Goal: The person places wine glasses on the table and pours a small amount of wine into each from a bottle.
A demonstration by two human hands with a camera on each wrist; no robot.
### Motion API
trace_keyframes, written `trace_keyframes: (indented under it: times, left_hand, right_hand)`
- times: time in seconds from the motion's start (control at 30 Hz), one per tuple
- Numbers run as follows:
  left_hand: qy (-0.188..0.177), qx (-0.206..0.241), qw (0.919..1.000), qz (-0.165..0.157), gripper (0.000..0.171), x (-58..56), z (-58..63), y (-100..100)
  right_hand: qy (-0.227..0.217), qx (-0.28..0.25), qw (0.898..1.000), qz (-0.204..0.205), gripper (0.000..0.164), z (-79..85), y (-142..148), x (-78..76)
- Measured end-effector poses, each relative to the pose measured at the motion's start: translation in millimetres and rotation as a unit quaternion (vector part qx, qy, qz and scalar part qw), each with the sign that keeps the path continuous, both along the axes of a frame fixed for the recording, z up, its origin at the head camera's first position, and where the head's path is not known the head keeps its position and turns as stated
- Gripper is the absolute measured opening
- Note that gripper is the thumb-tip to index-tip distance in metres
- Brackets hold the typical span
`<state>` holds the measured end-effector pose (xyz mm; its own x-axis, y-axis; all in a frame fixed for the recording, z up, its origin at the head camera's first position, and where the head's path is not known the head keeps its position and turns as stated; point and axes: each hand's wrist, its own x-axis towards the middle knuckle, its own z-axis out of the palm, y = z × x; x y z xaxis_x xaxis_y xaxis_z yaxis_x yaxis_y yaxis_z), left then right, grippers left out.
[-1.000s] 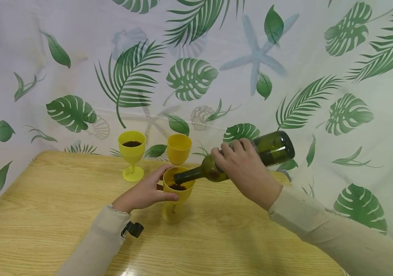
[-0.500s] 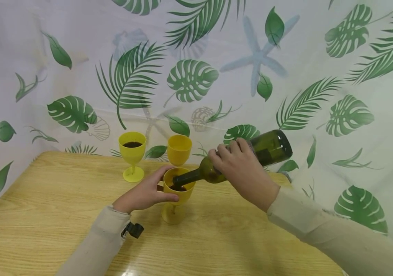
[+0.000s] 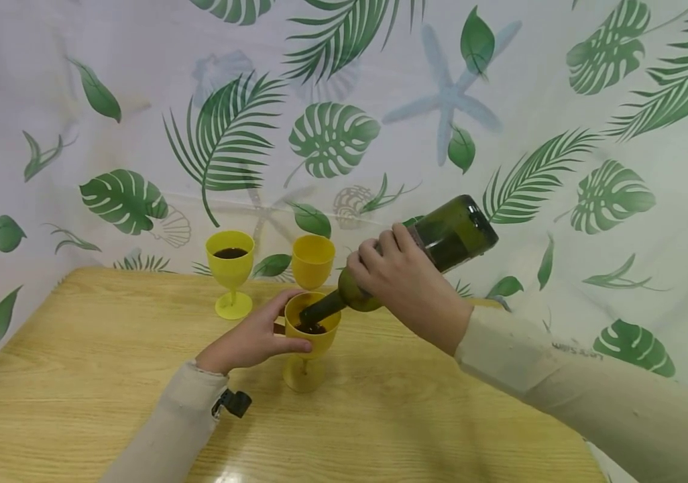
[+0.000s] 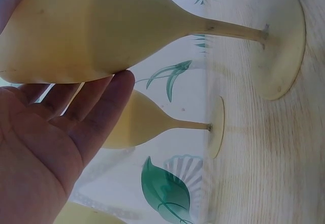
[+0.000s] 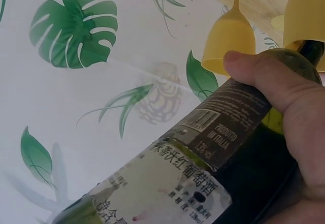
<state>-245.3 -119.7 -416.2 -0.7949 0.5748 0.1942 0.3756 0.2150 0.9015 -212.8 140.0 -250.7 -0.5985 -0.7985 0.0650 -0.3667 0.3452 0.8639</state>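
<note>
In the head view my left hand [image 3: 253,337] holds a yellow goblet [image 3: 320,345] round its bowl, thumb in front and fingers behind. The goblet stands upright, its foot [image 4: 282,43] on the table in the left wrist view. My right hand [image 3: 410,288] grips a green wine bottle [image 3: 452,231] round its body, below the shoulder. The bottle slants neck down, its mouth inside the goblet's bowl, over dark liquid that shows there. Its paper label [image 5: 167,183] shows in the right wrist view, with the thumb lying across the glass.
A second yellow goblet [image 3: 232,268] with dark liquid in it stands at the back left. Behind the held one is a third goblet [image 3: 312,265]. The wooden table [image 3: 108,355] ends at a leaf-patterned curtain [image 3: 332,208].
My right hand has moved left and up a little. The bottle's base has risen, so the bottle tilts more steeply into the goblet. My left hand has stayed in place.
</note>
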Motion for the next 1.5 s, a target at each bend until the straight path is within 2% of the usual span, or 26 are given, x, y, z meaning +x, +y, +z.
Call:
trace_keyframes:
  times: [0.17, 0.37, 0.6, 0.77, 0.87, 0.97, 1.07, 1.13, 1.4, 1.5]
  left_hand:
    - [-0.003, 0.005, 1.0000, -0.002, 0.077, -1.1, -1.1, 0]
    - [-0.011, 0.008, 0.9999, -0.004, 0.078, -0.3, 0.1, 0]
    - [-0.012, 0.005, 0.9999, -0.003, 0.078, 0.7, 2.2, 0]
    - [-0.012, 0.001, 0.9999, 0.001, 0.080, 1.0, 3.6, -1]
    - [-0.011, 0.000, 0.9999, 0.001, 0.079, 0.1, 3.1, -1]
    - [-0.011, 0.003, 0.9999, 0.000, 0.079, -0.6, 2.6, -2]
    - [-0.011, 0.007, 0.9999, -0.001, 0.080, -1.6, 1.7, -2]
    - [-0.009, 0.010, 0.9999, -0.004, 0.080, -2.2, 1.2, -2]
    - [-0.016, 0.019, 0.9997, -0.004, 0.080, -4.1, -0.6, -3]
    - [-0.013, 0.017, 0.9997, -0.006, 0.079, -3.7, -0.8, -3]
  right_hand:
    - [0.000, 0.004, 1.000, -0.005, 0.058, 2.1, -3, 1.1]
    - [-0.006, -0.016, 1.000, -0.006, 0.049, 1.3, -4, 0.4]
    - [-0.019, -0.032, 0.999, -0.022, 0.055, -3.1, 3, -0.1]
    - [-0.040, -0.043, 0.998, -0.036, 0.059, -9.2, 11, 0.1]
    - [-0.068, -0.077, 0.994, -0.038, 0.060, -15.7, 17, -0.9]
    - [-0.116, -0.129, 0.984, -0.042, 0.066, -23.4, 23, -2.6]
    - [-0.166, -0.182, 0.968, -0.055, 0.079, -31.9, 28, -4.2]
    - [-0.188, -0.212, 0.957, -0.065, 0.079, -37.9, 31, -5.2]
    - [-0.236, -0.304, 0.921, -0.066, 0.084, -61.3, 40, -6.8]
    - [-0.243, -0.325, 0.912, -0.065, 0.088, -72.2, 45, -7.6]
